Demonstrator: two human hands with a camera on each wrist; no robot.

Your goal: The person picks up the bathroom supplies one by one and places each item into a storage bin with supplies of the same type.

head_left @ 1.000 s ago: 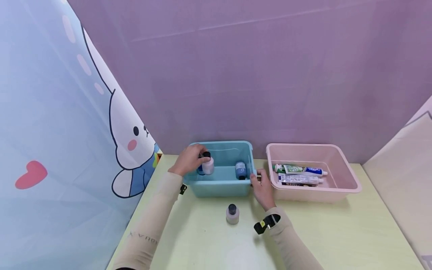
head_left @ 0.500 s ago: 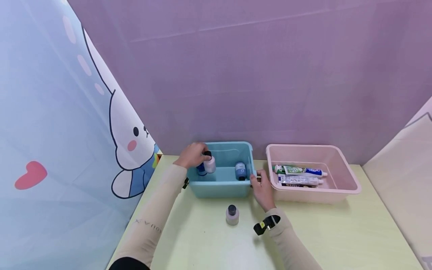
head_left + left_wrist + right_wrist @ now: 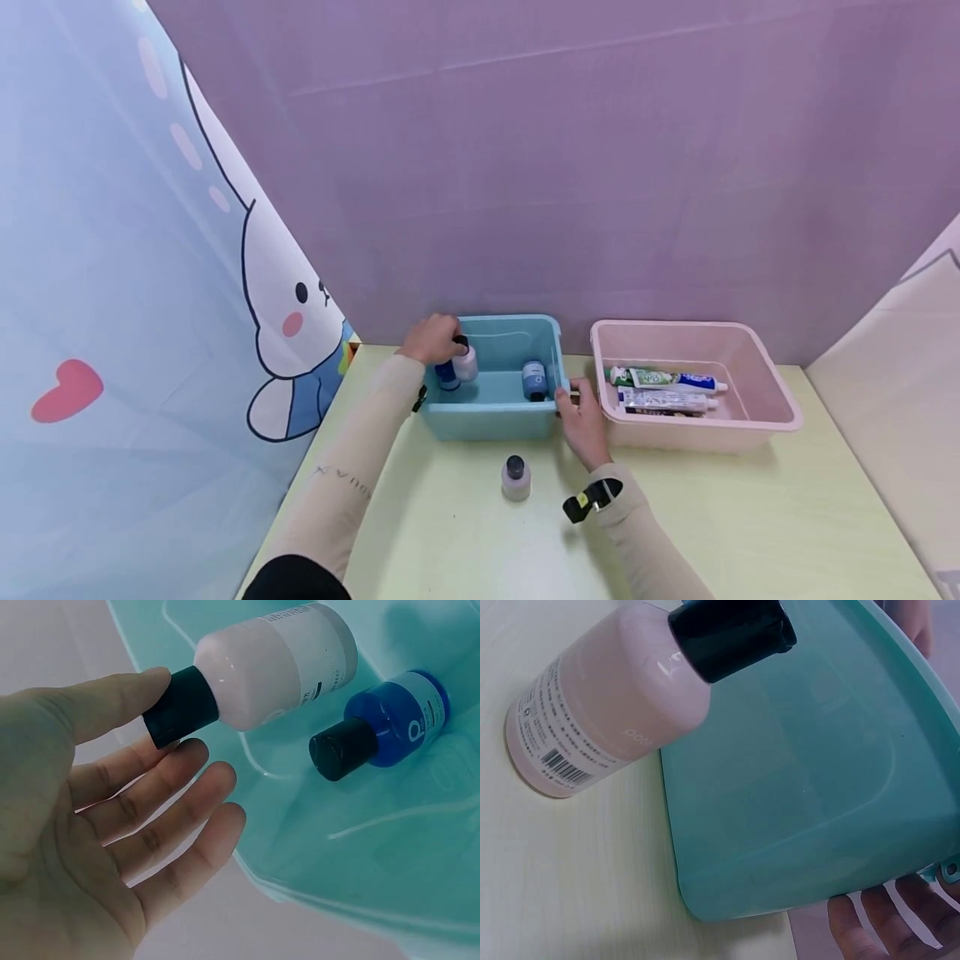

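Observation:
My left hand [image 3: 433, 339] pinches the black cap of a pale pink bottle [image 3: 247, 671] between thumb and fingertips, the other fingers spread below. The bottle hangs within the left end of a teal bin [image 3: 491, 423]. Beside it a dark blue bottle [image 3: 394, 720] with a black cap stands in the bin. A lighter blue bottle [image 3: 535, 379] lies at the bin's right end, cap toward the front. My right hand [image 3: 585, 423] grips the bin's rim at the front right corner, thumb on top and fingers outside. A second pale pink bottle [image 3: 607, 705] stands upright on the table before the bin.
Right of the teal bin stands a pink bin [image 3: 697, 432] holding several toothpaste tubes [image 3: 667, 400]. Both bins sit on a pale yellow-green table [image 3: 450, 533], close to a purple cloth backdrop [image 3: 525, 167]. A printed blue cloth [image 3: 150, 500] hangs on the left.
My left hand has shifted slightly right and away with the pale pink bottle, so more of the dark blue bottle shows. The right hand and both bins have stayed put.

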